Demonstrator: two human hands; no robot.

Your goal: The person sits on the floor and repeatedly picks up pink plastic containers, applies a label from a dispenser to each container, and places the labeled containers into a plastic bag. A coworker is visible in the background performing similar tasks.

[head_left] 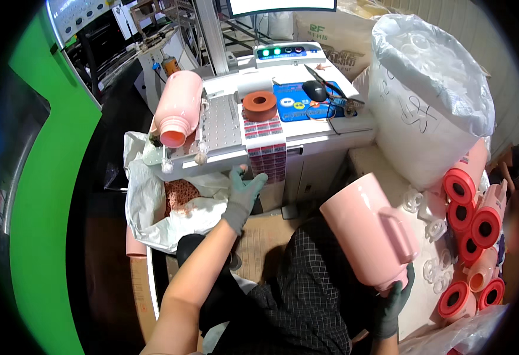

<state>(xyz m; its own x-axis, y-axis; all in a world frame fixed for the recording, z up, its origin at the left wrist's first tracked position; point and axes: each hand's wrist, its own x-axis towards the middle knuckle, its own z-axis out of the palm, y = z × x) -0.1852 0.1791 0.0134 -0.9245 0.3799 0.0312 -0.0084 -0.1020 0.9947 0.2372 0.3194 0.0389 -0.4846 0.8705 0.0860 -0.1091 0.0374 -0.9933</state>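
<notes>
My right hand (394, 305), in a grey-green glove, grips a pink plastic jug (354, 228) by its narrow neck. The jug is tilted with its wide end up, and its side handle faces right. My left hand (244, 192), also gloved, has its fingers apart beside a hanging strip of small printed labels (266, 157); whether a fingertip touches the strip I cannot tell. A second pink jug (180, 106) lies on the perforated metal plate (221, 121), mouth toward me. On the label strip rests a reddish-brown ring-shaped roll (260, 105).
A control box (289, 53), black mouse (314, 90) and pliers (330, 86) are on the table. A white bag (141, 207) hangs at its left front. At right stand a large white sack (413, 118) and several pink jugs (485, 228) with clear plastic parts (436, 229).
</notes>
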